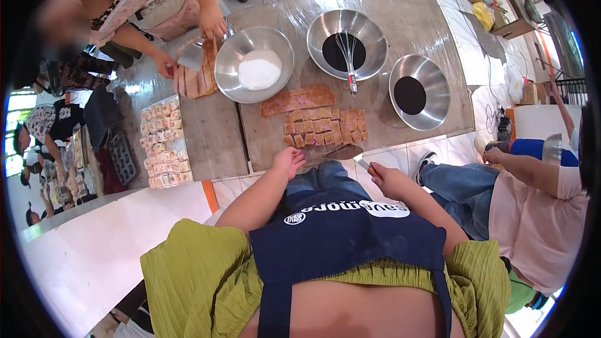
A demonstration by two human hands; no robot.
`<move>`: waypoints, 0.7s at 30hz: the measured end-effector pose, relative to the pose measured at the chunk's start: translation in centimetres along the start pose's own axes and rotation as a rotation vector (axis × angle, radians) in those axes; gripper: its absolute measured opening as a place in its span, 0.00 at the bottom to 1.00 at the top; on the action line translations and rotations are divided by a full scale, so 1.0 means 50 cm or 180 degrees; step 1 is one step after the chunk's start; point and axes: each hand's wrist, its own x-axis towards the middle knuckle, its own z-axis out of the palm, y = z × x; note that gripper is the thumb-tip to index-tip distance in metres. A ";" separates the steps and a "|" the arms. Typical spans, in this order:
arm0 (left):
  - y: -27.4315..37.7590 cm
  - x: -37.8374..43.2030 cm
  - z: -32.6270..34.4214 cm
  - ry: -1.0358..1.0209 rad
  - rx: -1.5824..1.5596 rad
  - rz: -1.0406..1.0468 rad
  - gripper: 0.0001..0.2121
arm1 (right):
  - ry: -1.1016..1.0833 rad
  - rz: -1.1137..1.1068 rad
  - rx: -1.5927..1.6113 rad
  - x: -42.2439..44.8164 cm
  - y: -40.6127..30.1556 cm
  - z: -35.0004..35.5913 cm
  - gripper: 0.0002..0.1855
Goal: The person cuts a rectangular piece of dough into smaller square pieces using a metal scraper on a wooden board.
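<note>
My right hand (387,179) grips the wooden handle of a metal spatula or knife (360,161) near the table's front edge; its far end cannot be made out clearly. My left hand (290,162) holds nothing, fingers apart, just in front of the cut pieces. Those small brown baked squares (324,126) lie in rows on the plastic-wrapped table (399,14). Behind them rests an uncut brown baked slab (298,100). A steel bowl of white powder (224,80) stands behind at the left. A wire whisk (348,51) leans in a steel bowl with dark contents (375,23).
Another steel bowl with dark contents (441,80) stands at the right. Wrapped pieces (164,143) fill a tray at the left. A co-worker's hands (213,23) hold a wide blade over a scored slab (195,80). A person in jeans (465,180) sits close on my right.
</note>
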 end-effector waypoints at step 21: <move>0.262 0.022 0.055 0.0275 0.6154 0.3666 0.39 | -0.0462 0.0168 -0.0156 -0.043 0.008 0.018 0.23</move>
